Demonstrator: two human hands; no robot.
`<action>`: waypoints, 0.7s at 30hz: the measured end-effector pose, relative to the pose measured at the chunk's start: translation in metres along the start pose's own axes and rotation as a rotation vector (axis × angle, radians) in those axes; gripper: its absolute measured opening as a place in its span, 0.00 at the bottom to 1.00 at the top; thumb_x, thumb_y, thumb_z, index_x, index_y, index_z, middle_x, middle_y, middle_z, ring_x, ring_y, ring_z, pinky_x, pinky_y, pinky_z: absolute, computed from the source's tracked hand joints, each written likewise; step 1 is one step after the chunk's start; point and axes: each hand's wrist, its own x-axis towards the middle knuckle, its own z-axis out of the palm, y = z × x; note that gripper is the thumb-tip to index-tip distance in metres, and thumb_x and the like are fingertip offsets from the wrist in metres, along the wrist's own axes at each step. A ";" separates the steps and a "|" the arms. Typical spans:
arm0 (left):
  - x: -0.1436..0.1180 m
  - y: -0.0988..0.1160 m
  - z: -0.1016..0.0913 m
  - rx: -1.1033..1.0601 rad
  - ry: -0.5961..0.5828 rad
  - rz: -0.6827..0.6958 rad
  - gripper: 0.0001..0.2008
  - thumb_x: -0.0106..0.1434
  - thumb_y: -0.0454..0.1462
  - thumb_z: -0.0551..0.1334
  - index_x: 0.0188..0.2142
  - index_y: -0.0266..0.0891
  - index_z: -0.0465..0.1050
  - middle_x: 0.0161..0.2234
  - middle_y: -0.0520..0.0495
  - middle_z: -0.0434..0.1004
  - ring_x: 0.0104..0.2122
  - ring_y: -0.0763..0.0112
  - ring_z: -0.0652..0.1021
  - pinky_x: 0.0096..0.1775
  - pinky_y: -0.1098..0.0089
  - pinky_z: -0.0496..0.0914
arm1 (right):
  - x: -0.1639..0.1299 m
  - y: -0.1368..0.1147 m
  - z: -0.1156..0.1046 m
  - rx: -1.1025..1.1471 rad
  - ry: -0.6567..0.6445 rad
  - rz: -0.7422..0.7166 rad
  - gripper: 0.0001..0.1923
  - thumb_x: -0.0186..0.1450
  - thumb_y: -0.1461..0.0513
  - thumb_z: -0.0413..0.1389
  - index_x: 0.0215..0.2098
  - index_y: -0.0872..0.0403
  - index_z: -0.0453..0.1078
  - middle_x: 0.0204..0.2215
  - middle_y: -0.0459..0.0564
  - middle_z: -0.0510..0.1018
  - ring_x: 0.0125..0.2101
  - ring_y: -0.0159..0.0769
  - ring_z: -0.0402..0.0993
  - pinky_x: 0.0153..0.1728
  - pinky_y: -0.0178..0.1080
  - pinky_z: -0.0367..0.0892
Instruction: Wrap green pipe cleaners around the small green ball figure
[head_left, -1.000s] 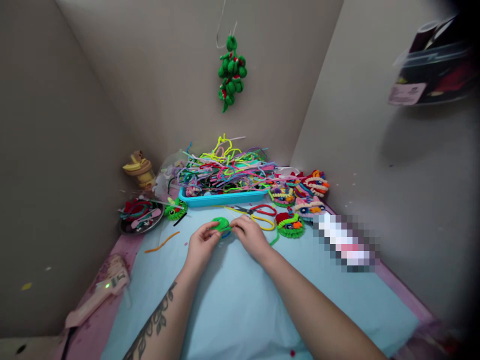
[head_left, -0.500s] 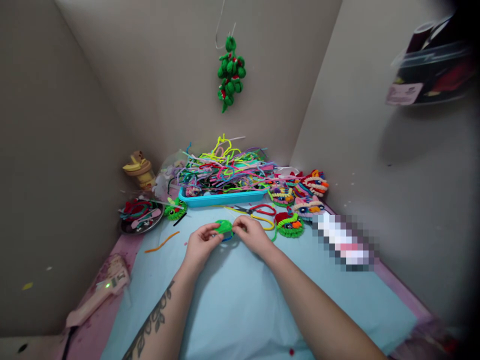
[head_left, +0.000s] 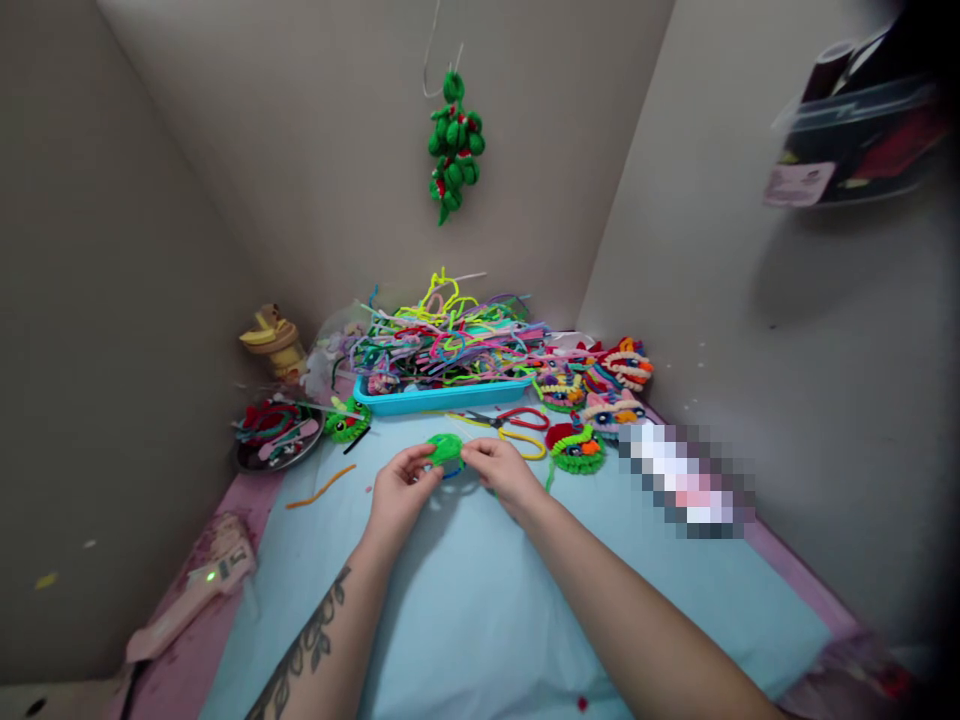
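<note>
Between my hands is a small round green pipe-cleaner piece (head_left: 447, 449), with a bit of blue along its lower edge. My left hand (head_left: 401, 487) pinches its left side between thumb and fingers. On the right edge, my right hand (head_left: 501, 470) closes its fingertips against the same piece; a thin pale strand seems to rise near them. Just beyond lie scissors (head_left: 517, 431) with one red and one yellow handle. A green and red pipe-cleaner figure with an orange beak (head_left: 579, 449) rests right of my right hand.
A blue tray (head_left: 442, 400) heaped with coloured pipe cleaners stands at the back. Left are a metal bowl (head_left: 259, 465), a green figure (head_left: 346, 420), an orange pipe cleaner (head_left: 322, 488) and a pink glue gun (head_left: 199, 590). A green bundle (head_left: 455, 145) hangs above; a bin (head_left: 855, 140) is upper right.
The whole view has shifted slightly. My right fingertips have come closer against the green piece, and my left hand keeps its pinch.
</note>
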 end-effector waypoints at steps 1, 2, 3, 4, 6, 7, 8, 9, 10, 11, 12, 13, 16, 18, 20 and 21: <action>0.000 0.000 0.000 -0.012 0.011 -0.001 0.19 0.44 0.38 0.69 0.37 0.34 0.73 0.27 0.49 0.74 0.24 0.76 0.71 0.28 0.74 0.65 | 0.000 0.000 0.001 0.013 -0.006 0.005 0.14 0.49 0.54 0.59 0.21 0.56 0.67 0.12 0.37 0.58 0.14 0.21 0.47 0.16 0.30 0.44; 0.000 -0.001 0.000 -0.023 0.018 -0.004 0.19 0.44 0.38 0.68 0.37 0.34 0.73 0.27 0.49 0.75 0.24 0.75 0.72 0.29 0.74 0.66 | 0.000 0.001 0.002 0.021 -0.013 0.010 0.14 0.49 0.54 0.60 0.21 0.56 0.67 0.12 0.37 0.58 0.13 0.21 0.46 0.16 0.30 0.43; 0.000 -0.001 0.000 -0.029 0.020 -0.007 0.18 0.45 0.39 0.68 0.36 0.34 0.73 0.27 0.48 0.75 0.25 0.74 0.72 0.30 0.73 0.66 | 0.000 0.002 0.003 0.027 -0.019 0.013 0.14 0.49 0.54 0.60 0.21 0.57 0.67 0.12 0.37 0.58 0.13 0.21 0.46 0.15 0.30 0.43; 0.000 -0.001 -0.001 -0.029 0.020 -0.007 0.17 0.45 0.39 0.68 0.36 0.34 0.73 0.27 0.48 0.75 0.26 0.74 0.73 0.31 0.73 0.66 | 0.000 0.002 0.004 0.032 -0.022 0.018 0.14 0.49 0.53 0.60 0.22 0.57 0.67 0.12 0.36 0.58 0.13 0.21 0.46 0.15 0.30 0.42; 0.001 -0.002 -0.001 -0.005 0.015 0.005 0.18 0.46 0.39 0.68 0.37 0.34 0.74 0.26 0.48 0.75 0.25 0.74 0.72 0.29 0.74 0.65 | 0.000 0.004 0.004 0.039 -0.016 0.036 0.14 0.49 0.53 0.60 0.22 0.56 0.66 0.12 0.36 0.57 0.13 0.21 0.46 0.14 0.30 0.41; 0.001 -0.002 -0.001 0.014 0.012 0.015 0.19 0.45 0.38 0.68 0.38 0.34 0.74 0.25 0.49 0.74 0.23 0.75 0.71 0.27 0.75 0.64 | 0.000 0.004 0.004 0.043 -0.012 0.046 0.14 0.49 0.53 0.60 0.22 0.56 0.66 0.12 0.36 0.57 0.12 0.21 0.46 0.14 0.30 0.40; 0.001 -0.003 -0.002 0.032 0.014 0.026 0.19 0.45 0.38 0.68 0.38 0.34 0.74 0.23 0.50 0.73 0.22 0.76 0.69 0.26 0.75 0.63 | 0.000 0.005 0.004 0.049 -0.011 0.057 0.15 0.48 0.53 0.60 0.22 0.56 0.66 0.12 0.36 0.56 0.12 0.21 0.45 0.14 0.30 0.40; 0.001 -0.003 -0.002 0.045 0.021 0.038 0.19 0.45 0.38 0.68 0.38 0.34 0.74 0.22 0.51 0.72 0.21 0.77 0.68 0.25 0.76 0.62 | 0.000 0.005 0.004 0.055 -0.015 0.065 0.15 0.48 0.53 0.60 0.22 0.56 0.66 0.11 0.35 0.56 0.12 0.20 0.45 0.14 0.30 0.39; 0.001 -0.004 -0.002 0.055 0.033 0.047 0.19 0.45 0.37 0.68 0.38 0.34 0.74 0.22 0.51 0.72 0.21 0.77 0.68 0.24 0.76 0.62 | 0.000 0.005 0.005 0.060 -0.024 0.068 0.15 0.48 0.53 0.60 0.22 0.56 0.66 0.11 0.35 0.55 0.12 0.20 0.44 0.13 0.30 0.39; 0.001 -0.004 -0.002 0.060 0.048 0.053 0.18 0.45 0.37 0.68 0.38 0.34 0.74 0.23 0.50 0.73 0.21 0.77 0.68 0.24 0.76 0.62 | 0.000 0.005 0.005 0.062 -0.034 0.065 0.15 0.48 0.53 0.60 0.22 0.56 0.66 0.11 0.35 0.55 0.12 0.20 0.44 0.13 0.30 0.39; 0.002 -0.005 -0.002 0.062 0.060 0.057 0.18 0.45 0.37 0.68 0.37 0.34 0.75 0.25 0.49 0.74 0.21 0.77 0.68 0.25 0.76 0.62 | -0.001 0.005 0.005 0.063 -0.042 0.059 0.14 0.49 0.53 0.60 0.22 0.56 0.66 0.11 0.35 0.55 0.12 0.20 0.44 0.13 0.30 0.40; 0.002 -0.006 -0.002 0.063 0.069 0.058 0.18 0.46 0.38 0.68 0.37 0.34 0.75 0.26 0.48 0.75 0.22 0.77 0.69 0.25 0.76 0.63 | -0.001 0.004 0.006 0.062 -0.048 0.053 0.14 0.49 0.54 0.60 0.22 0.57 0.66 0.11 0.35 0.55 0.12 0.20 0.44 0.13 0.30 0.40; 0.002 -0.009 -0.003 0.069 0.071 0.051 0.18 0.46 0.38 0.67 0.38 0.34 0.75 0.29 0.46 0.77 0.24 0.75 0.71 0.27 0.74 0.65 | -0.002 0.004 0.007 0.059 -0.048 0.049 0.14 0.49 0.54 0.60 0.22 0.56 0.66 0.11 0.35 0.55 0.12 0.20 0.44 0.13 0.30 0.40; 0.002 -0.009 -0.003 0.066 0.069 0.046 0.18 0.47 0.39 0.67 0.39 0.34 0.75 0.30 0.45 0.77 0.25 0.73 0.73 0.29 0.74 0.66 | -0.002 0.004 0.007 0.052 -0.051 0.040 0.14 0.50 0.54 0.59 0.22 0.56 0.65 0.12 0.35 0.55 0.13 0.21 0.44 0.14 0.30 0.40; 0.001 -0.007 -0.003 0.043 0.055 0.034 0.18 0.47 0.39 0.67 0.39 0.34 0.74 0.30 0.45 0.78 0.27 0.72 0.74 0.30 0.73 0.67 | -0.001 0.004 0.006 0.023 -0.047 0.010 0.14 0.50 0.54 0.58 0.22 0.56 0.66 0.12 0.36 0.56 0.13 0.21 0.45 0.14 0.30 0.42; 0.001 -0.006 -0.002 0.023 0.043 0.026 0.18 0.47 0.38 0.67 0.38 0.34 0.74 0.31 0.45 0.78 0.28 0.71 0.74 0.31 0.73 0.68 | -0.001 0.004 0.005 0.002 -0.039 -0.007 0.14 0.51 0.54 0.58 0.22 0.56 0.66 0.12 0.36 0.56 0.13 0.21 0.46 0.15 0.30 0.42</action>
